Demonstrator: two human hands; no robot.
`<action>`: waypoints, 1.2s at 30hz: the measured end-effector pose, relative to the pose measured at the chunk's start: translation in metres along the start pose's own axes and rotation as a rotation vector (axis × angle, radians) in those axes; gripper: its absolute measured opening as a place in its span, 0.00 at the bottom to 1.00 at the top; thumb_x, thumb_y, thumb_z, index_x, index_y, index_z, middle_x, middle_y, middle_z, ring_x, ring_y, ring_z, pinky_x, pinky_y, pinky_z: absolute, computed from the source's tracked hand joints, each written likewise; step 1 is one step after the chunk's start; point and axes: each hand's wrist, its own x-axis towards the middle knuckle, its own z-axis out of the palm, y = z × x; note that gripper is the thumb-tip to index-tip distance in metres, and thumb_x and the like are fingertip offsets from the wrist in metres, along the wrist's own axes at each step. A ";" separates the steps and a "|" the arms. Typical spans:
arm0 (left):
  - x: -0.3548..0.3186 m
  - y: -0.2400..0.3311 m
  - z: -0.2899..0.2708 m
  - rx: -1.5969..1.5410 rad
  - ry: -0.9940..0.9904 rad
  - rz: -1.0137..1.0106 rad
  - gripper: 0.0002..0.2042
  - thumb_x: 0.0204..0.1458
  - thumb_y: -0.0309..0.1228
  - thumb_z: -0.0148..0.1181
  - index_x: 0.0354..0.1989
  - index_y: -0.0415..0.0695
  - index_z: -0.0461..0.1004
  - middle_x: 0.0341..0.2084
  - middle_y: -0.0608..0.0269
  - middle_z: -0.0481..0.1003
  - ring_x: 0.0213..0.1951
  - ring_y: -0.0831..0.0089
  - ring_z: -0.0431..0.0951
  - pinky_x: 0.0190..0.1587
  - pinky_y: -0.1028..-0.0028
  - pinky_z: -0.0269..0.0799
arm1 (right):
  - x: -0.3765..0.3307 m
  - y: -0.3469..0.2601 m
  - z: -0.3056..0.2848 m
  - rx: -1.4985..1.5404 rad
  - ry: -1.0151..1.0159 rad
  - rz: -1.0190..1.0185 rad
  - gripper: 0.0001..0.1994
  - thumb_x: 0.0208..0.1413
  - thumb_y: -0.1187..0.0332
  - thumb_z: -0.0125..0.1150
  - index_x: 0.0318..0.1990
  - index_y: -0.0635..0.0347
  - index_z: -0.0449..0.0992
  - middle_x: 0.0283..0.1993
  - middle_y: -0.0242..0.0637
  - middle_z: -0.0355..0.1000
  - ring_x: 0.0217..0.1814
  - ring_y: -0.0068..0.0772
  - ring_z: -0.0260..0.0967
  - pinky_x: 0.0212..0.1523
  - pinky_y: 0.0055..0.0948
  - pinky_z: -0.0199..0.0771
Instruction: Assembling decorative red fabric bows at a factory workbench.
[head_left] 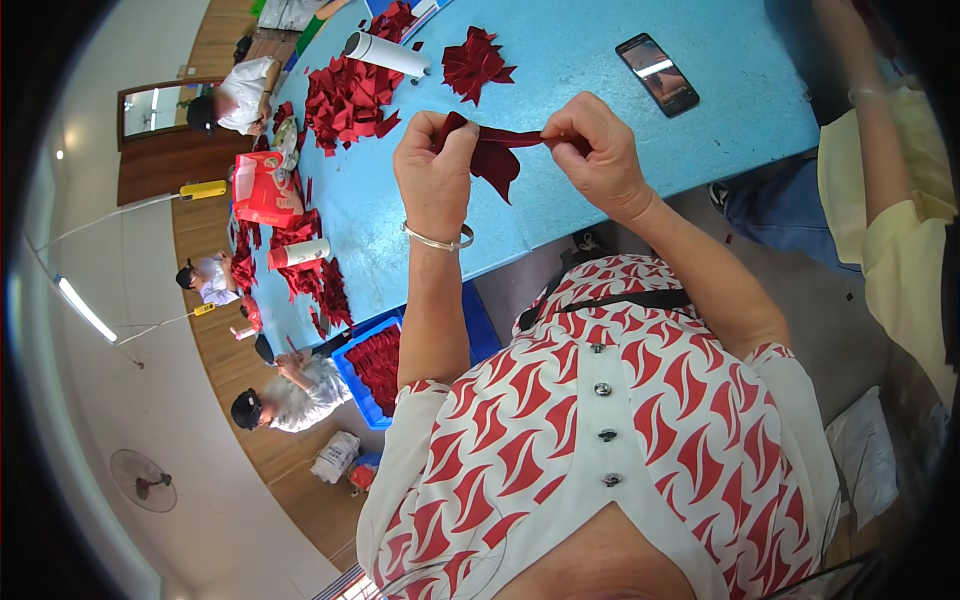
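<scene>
A dark red ribbon (494,166) is stretched between my two hands above the near part of the blue table (570,60). My left hand (436,168) is closed, pinching its folded end between thumb and fingers. Closed too, my right hand (598,152) grips the other end by a narrow strip between thumb and forefinger. A pointed flap of the ribbon hangs down between them. Just beyond my hands lies a small bunch of red ribbon bows (477,66). Farther left is a larger heap of red ribbon bows (345,102).
A white bottle (388,54) lies across the heap. A phone (657,75) rests at right. Leftward are a red bag (265,190), a red-and-white bottle (298,253) and a blue crate (357,390) of red pieces. A person in yellow (885,170) is close at right; several others sit left.
</scene>
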 end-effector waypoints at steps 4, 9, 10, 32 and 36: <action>0.002 -0.005 -0.001 -0.130 -0.028 -0.074 0.03 0.44 0.22 0.55 0.23 0.39 0.68 0.18 0.70 0.69 0.20 0.86 0.64 0.23 0.84 0.61 | -0.004 0.003 -0.003 -0.102 0.016 -0.168 0.04 0.42 0.78 0.58 0.28 0.62 0.71 0.25 0.27 0.60 0.23 0.16 0.56 0.22 0.16 0.57; 0.000 0.000 -0.002 -0.163 -0.051 -0.122 0.03 0.44 0.22 0.56 0.24 0.39 0.68 0.19 0.69 0.69 0.22 0.85 0.66 0.25 0.83 0.62 | -0.003 -0.002 -0.011 0.062 -0.141 -0.133 0.02 0.46 0.75 0.57 0.26 0.62 0.71 0.25 0.28 0.61 0.24 0.16 0.57 0.23 0.17 0.58; 0.000 0.001 -0.002 -0.172 -0.061 -0.134 0.03 0.44 0.22 0.56 0.24 0.39 0.68 0.19 0.69 0.70 0.22 0.85 0.66 0.25 0.83 0.62 | -0.004 0.002 -0.009 0.108 -0.124 -0.080 0.02 0.47 0.74 0.57 0.27 0.62 0.72 0.26 0.28 0.63 0.24 0.16 0.58 0.23 0.17 0.59; -0.013 -0.014 -0.016 -0.075 -0.213 -0.038 0.03 0.45 0.23 0.56 0.27 0.39 0.69 0.21 0.71 0.71 0.24 0.87 0.67 0.28 0.85 0.64 | 0.015 0.000 -0.016 0.453 -0.504 0.627 0.07 0.46 0.66 0.59 0.29 0.60 0.76 0.24 0.26 0.68 0.24 0.15 0.61 0.29 0.15 0.61; -0.020 -0.024 -0.023 -0.156 -0.222 -0.103 0.03 0.47 0.23 0.56 0.28 0.39 0.70 0.22 0.70 0.71 0.25 0.86 0.67 0.30 0.85 0.64 | 0.021 0.006 -0.009 0.361 -0.407 0.382 0.05 0.45 0.69 0.58 0.27 0.60 0.75 0.25 0.26 0.67 0.24 0.15 0.60 0.28 0.14 0.61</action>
